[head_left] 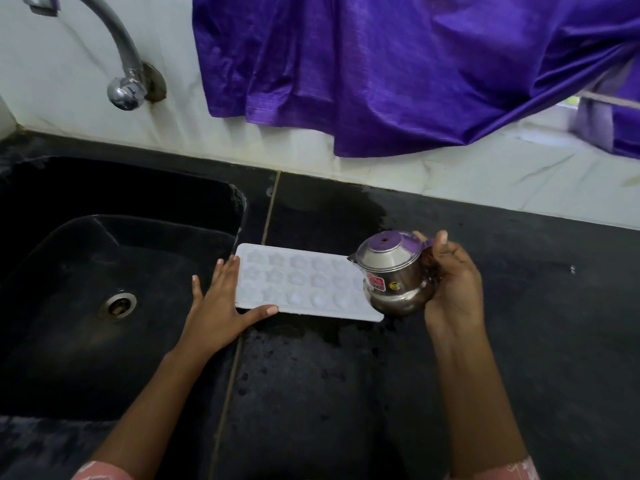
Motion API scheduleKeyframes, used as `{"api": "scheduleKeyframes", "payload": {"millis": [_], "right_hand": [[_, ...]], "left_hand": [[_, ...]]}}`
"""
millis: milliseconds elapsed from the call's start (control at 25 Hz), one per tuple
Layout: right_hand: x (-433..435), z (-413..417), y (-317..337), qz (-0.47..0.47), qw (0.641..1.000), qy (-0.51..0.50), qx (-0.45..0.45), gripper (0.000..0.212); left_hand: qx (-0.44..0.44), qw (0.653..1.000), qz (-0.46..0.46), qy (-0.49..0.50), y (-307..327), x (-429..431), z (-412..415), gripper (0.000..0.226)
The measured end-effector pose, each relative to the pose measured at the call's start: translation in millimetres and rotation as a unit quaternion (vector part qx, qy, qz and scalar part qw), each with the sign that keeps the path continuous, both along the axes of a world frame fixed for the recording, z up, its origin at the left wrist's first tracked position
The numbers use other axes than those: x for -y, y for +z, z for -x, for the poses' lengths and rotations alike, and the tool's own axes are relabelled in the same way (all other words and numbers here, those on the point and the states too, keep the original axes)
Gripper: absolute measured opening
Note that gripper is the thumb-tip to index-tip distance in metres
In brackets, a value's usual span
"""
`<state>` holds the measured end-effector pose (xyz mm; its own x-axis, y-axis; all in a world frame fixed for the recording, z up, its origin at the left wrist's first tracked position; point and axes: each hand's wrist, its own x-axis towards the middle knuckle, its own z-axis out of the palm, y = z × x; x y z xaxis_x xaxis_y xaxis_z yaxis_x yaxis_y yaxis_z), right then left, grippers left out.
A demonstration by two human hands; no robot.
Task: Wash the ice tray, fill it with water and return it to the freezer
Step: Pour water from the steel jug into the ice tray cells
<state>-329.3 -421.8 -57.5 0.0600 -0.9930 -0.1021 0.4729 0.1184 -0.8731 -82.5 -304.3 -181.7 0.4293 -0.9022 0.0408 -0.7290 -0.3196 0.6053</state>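
A white ice tray [298, 282] with star-shaped moulds lies flat on the black counter, just right of the sink. My left hand [221, 303] rests against the tray's left end, fingers straight and thumb along its near edge. My right hand [453, 282] grips a small steel jug [394, 271] with a spout. The jug is tilted, spout toward the left, over the tray's right end. No stream of water is visible.
A black sink [86, 271] with a steel drain [117, 305] fills the left. A steel tap [124, 74] juts from the tiled wall above it. Purple cloth [398, 71] hangs over the back wall. The black counter [346, 393] is wet around the tray.
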Motion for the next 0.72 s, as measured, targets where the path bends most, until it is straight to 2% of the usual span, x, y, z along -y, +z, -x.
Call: {"api": "scheduleKeyframes", "payload": {"millis": [280, 720], "right_hand": [[-1, 35, -11, 0.004, 0.997, -0.054, -0.053, 0.016], [-3, 51, -8, 0.024, 0.995, -0.054, -0.081, 0.016]], "left_hand": [[0.002, 1.000, -0.003, -0.004, 3, -1, 2, 0.124], [0.009, 1.000, -0.003, -0.001, 3, -1, 1, 0.124]]}}
